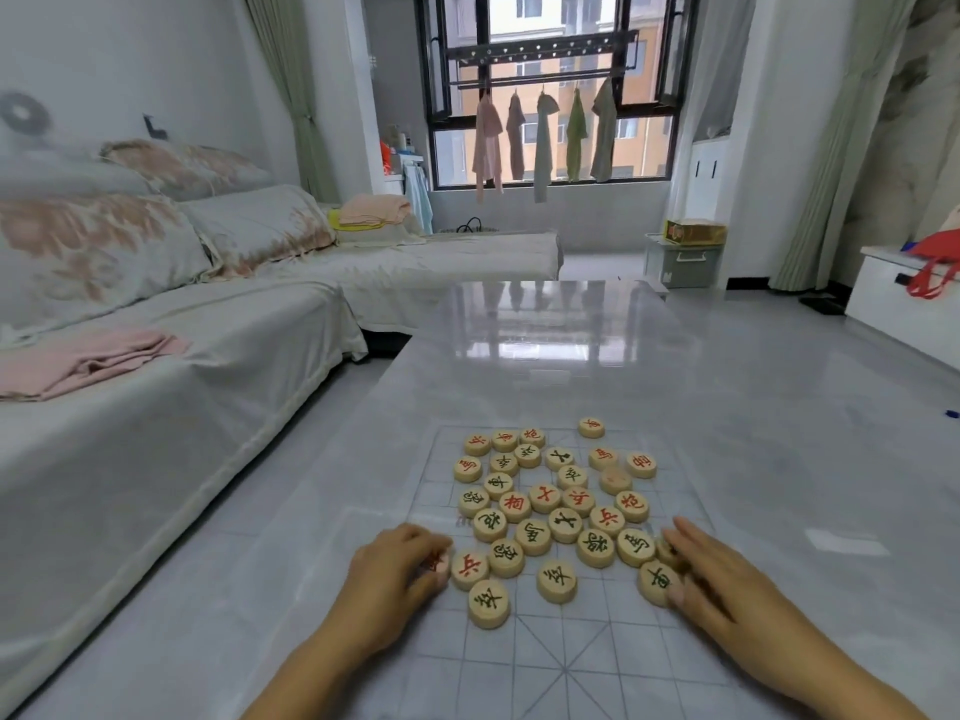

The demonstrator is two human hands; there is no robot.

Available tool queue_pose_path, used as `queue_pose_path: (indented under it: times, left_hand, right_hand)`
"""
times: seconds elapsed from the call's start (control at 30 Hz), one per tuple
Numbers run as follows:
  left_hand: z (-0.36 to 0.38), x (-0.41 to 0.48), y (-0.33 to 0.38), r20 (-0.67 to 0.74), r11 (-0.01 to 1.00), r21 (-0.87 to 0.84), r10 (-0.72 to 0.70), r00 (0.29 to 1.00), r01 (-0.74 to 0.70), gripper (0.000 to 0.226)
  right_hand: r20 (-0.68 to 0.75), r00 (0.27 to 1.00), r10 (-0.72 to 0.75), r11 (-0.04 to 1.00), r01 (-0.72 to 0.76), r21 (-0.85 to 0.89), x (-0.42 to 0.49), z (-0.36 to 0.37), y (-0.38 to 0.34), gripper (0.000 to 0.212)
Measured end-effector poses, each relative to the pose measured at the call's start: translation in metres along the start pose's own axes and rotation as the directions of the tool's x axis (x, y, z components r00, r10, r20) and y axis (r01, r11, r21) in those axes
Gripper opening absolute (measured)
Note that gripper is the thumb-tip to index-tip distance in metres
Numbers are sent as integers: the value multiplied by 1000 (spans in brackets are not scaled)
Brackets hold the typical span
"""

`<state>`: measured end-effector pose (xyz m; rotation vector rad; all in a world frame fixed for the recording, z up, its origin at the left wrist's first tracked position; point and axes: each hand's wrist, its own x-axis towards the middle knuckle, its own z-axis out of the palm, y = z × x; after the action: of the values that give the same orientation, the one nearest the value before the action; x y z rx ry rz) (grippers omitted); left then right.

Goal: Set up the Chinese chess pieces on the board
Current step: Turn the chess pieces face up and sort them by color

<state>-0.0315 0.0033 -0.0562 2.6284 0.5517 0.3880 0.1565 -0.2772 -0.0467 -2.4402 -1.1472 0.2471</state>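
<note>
on the board [571, 662], a clear sheet with pale grid lines lying flat on a glossy grey table [571, 356], the round wooden pieces [545, 498] lie in a loose heap over the board's middle. most are face up with red or black characters, and many touch their neighbours. one blank-faced piece [615, 480] lies in the far right part of the heap. a lone piece [591, 427] sits at the board's far edge, apart from the rest.

at the board's left edge, level with the near side of the heap, the left hand [389, 579] has its fingers curled close together over a red-marked piece [436, 563]. only a sliver of that piece shows under the fingertips, and where the thumb lies cannot be told.

at the board's right side the right hand [722, 589] lies low with its fingers straight and close together, pointing toward the board's far edge along the rim of the heap. its thumb tip touches a black-marked piece [655, 582], and a half-hidden piece [667, 550] lies against the fingers.

off the board's left side stands a pale-covered sofa [156, 407] with a folded pink cloth [88, 361] on it. well beyond the board's far edge, garments [543, 137] hang in front of a dark-framed window [556, 54].
</note>
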Motion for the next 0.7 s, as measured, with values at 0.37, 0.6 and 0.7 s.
queue_pose_path:
  times: [0.37, 0.6, 0.7]
  left_hand:
    - [24, 12, 18, -16, 993, 2, 116, 993, -116, 57]
    - [10, 48, -20, -114, 996, -65, -67, 991, 60, 70]
    - [9, 59, -20, -114, 997, -21, -72, 991, 70, 42]
  right_hand:
    - [64, 995, 82, 984, -71, -162, -8, 1, -15, 140]
    - [139, 988, 73, 983, -48, -179, -7, 8, -30, 135]
    - [152, 985, 78, 968, -38, -249, -9, 4, -32, 104]
